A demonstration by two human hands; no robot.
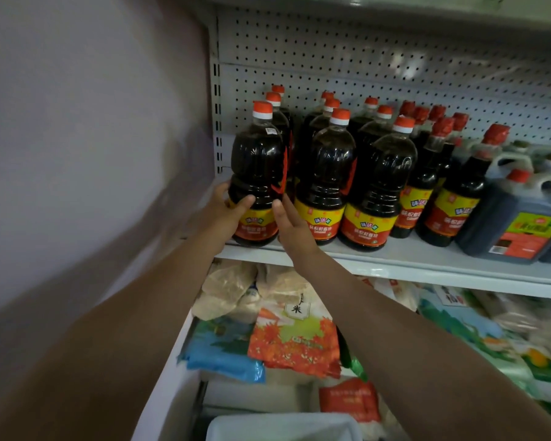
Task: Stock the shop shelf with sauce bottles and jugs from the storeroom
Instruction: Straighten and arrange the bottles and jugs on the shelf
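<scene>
My left hand (225, 214) grips the front-left bottle (257, 173) low on its side, thumb curled across the label. My right hand (295, 227) lies against the bottle's other side, fingers straight, thumb touching the label. The bottle stands upright at the left end of the shelf (395, 262), about 11 o'clock in view. More bottles (376, 186) run toward 2 o'clock, jugs (519, 224) at 3. Bags (295, 342) lie below at 6 o'clock.
</scene>
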